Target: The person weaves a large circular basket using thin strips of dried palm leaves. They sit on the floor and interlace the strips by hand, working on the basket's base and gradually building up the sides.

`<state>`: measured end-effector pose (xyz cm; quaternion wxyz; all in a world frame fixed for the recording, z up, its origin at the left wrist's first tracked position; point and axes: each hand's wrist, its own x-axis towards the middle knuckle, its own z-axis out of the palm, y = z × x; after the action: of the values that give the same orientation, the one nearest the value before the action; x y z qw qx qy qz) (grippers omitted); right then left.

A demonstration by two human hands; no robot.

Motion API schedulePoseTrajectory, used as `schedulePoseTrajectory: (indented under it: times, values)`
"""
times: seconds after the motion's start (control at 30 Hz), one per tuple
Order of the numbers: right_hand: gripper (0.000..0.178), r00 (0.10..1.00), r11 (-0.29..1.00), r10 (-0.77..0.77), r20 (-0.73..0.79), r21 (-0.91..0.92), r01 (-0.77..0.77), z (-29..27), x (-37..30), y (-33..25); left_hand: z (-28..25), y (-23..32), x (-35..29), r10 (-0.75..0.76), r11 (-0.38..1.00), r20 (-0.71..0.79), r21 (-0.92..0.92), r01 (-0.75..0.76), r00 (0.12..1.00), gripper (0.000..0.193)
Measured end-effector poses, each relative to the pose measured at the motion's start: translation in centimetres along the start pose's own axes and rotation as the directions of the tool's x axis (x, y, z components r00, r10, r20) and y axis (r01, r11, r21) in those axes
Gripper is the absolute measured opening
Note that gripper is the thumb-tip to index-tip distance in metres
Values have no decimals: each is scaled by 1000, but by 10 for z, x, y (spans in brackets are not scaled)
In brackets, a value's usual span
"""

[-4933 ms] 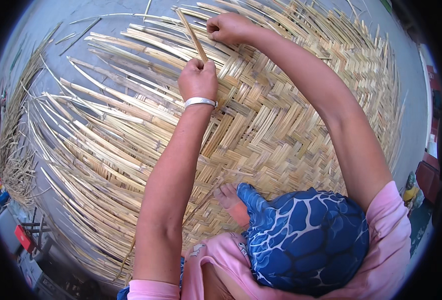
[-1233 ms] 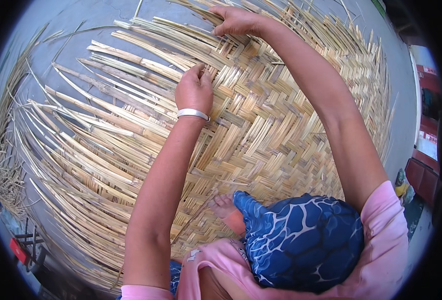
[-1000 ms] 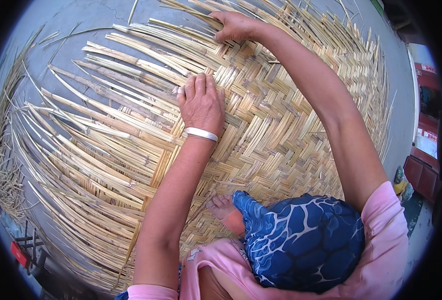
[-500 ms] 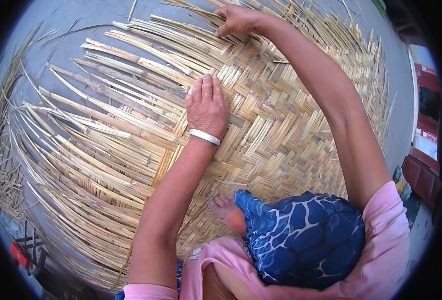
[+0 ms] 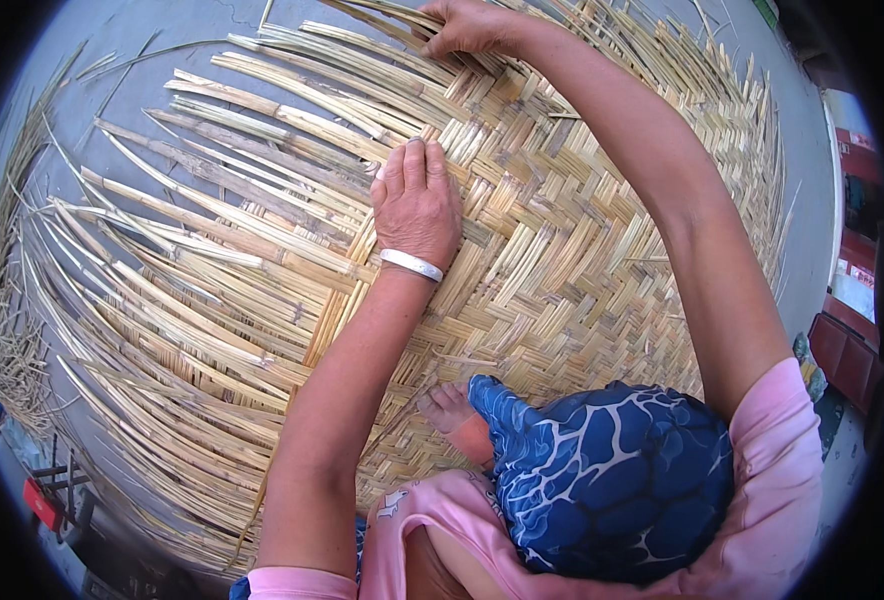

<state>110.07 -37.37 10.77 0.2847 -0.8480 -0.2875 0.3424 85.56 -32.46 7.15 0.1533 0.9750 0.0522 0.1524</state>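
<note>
A large mat woven from split reed strips [image 5: 552, 240] spreads out under both arms, in a zigzag pattern. My left hand [image 5: 417, 205], with a pale bangle [image 5: 412, 264] at its wrist, lies flat on the mat where the weave meets the loose strip ends. Its fingers are stretched out and hold nothing. At the far edge, my right hand [image 5: 467, 27] has thumb and fingers closed around a few reed strips [image 5: 377, 15]. Part of that grip is hidden by the hand itself. Long unwoven strips [image 5: 232, 225] fan out to the left.
My bare foot [image 5: 452, 408] rests on the mat beside my knee in blue patterned cloth [image 5: 612, 480]. Loose reeds [image 5: 12, 330] are piled on the grey floor [image 5: 162, 60] at far left. A red object [image 5: 42, 503] lies lower left; a dark red object [image 5: 842, 360] stands at right.
My right hand has shifted slightly farther away and left with the strips in its grip. My left hand stays pressed on nearly the same spot.
</note>
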Motion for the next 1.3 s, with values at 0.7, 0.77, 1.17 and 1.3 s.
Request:
schedulePoseTrajectory:
  times: [0.7,0.77,1.17,1.3]
  values:
    - [35,901,901,-345,-263,-363,239,11,-17,15,-4,2,2,11,1000,0,4,-11,1000,39]
    - [38,675,752,-613,-411,-565,339,22,-33,13,1,1,0,20,999,-22,41,-19,1000,38]
    - [50,876,734,-412,-252,-662,155,103,-100,14,-51,-23,-40,151,985,160,61,-163,975,37]
    - [55,905,688,-360,-226,-719,94,104,-108,25,-145,-88,-104,263,958,254,43,-283,931,34]
